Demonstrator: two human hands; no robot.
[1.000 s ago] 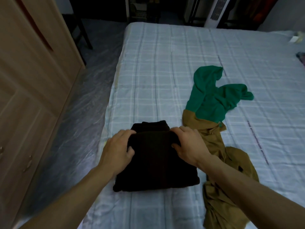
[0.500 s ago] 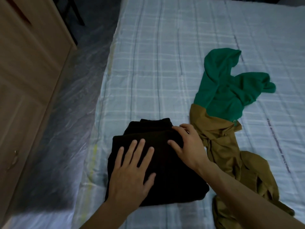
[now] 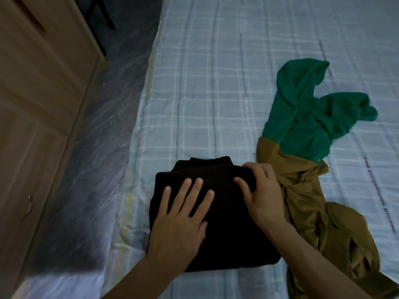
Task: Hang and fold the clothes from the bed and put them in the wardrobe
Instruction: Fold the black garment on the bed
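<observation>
A folded black garment lies near the front left edge of the bed. My left hand rests flat on top of it, fingers spread. At the garment's upper right corner my right hand curls its fingers over the edge, thumb on top. Just right of it lies a crumpled olive-brown garment, and a green garment overlaps its far end. The wooden wardrobe stands at the left with its doors closed.
Between the wardrobe and the bed runs a strip of floor covered in plastic sheeting. Dark chair legs stand at the far end of that strip. The bed carries a pale checked sheet.
My left hand went from gripping the garment's top edge to lying flat on it. The view has tilted down and moved closer; the right hand stays at the corner.
</observation>
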